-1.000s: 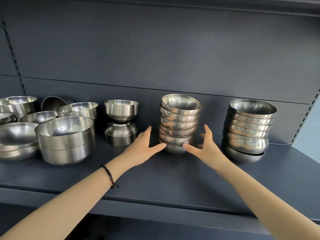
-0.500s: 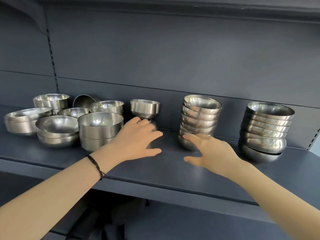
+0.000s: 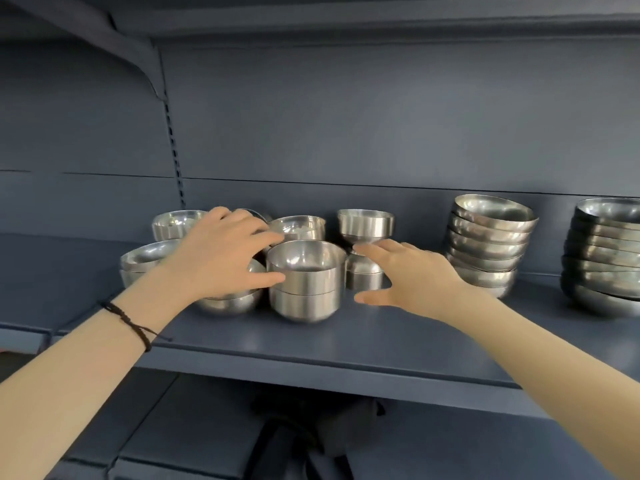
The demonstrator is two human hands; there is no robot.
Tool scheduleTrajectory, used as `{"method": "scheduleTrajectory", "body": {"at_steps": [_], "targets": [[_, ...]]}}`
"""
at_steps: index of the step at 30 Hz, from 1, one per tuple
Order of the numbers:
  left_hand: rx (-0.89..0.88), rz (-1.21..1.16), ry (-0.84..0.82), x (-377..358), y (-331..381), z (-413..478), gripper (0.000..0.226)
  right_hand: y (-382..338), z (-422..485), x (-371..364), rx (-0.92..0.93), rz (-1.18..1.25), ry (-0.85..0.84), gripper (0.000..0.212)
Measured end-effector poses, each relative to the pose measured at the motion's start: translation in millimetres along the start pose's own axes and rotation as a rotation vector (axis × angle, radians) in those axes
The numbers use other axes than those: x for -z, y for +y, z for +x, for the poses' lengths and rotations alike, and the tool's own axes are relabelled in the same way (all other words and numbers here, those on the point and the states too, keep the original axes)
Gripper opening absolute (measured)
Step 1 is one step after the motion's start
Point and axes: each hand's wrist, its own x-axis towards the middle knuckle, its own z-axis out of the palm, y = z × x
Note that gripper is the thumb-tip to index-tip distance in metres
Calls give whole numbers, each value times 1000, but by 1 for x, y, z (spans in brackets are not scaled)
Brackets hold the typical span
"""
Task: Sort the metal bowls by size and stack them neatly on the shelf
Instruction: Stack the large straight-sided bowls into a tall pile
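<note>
Both hands had shifted left from the tall stack to the deep nested pair. The left hand, fingers spread, reached over the loose bowls left of that pair, its thumb touching the pair's wall. The right hand hovered just right of it, fingers spread, holding nothing.

The job looked roughly half done. The tall stack and a far stack stood neat to the right of the pair; the bowls left of and behind it were still unsorted.

The dark blue-grey shelf had a matching back panel.
</note>
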Motion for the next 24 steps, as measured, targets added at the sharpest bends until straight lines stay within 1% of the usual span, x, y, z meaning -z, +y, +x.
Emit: {"method": "scheduleTrajectory", "body": {"at_steps": [1,2,4,5,7,10,14,17,20,22,24], "targets": [[31,-74,-38,-4,0,-2,83,-5,5,-2,-8,93,-4,83],[88,-205,-94,-8,0,-3,86,-8,10,-5,-20,220,-9,85],[222,-532,-257,-14,2,0,95,-13,21,-12,-56,533,-25,90],[263,-666,-300,-18,4,2,102,-14,26,-16,-76,671,-29,94],[306,-812,-311,-30,5,8,113,-17,36,-25,-123,868,-35,99],[325,-931,-321,-44,11,14,122,-19,46,-37,-185,1065,-74,106],[369,-1089,-297,-54,16,20,128,-19,49,-56,-198,1200,-132,117],[461,-1226,-256,-60,23,20,132,-20,49,-68,-186,1228,-146,121],[510,-1266,-254,-62,32,21,119,-18,48,-74,-213,1250,-137,127],[508,-1301,-268,-64,37,26,116,-12,46,-74,-214,1240,-130,129],[510,-1360,-268,-66,42,31,115,-6,43,-73,-218,1238,-113,125]]}}
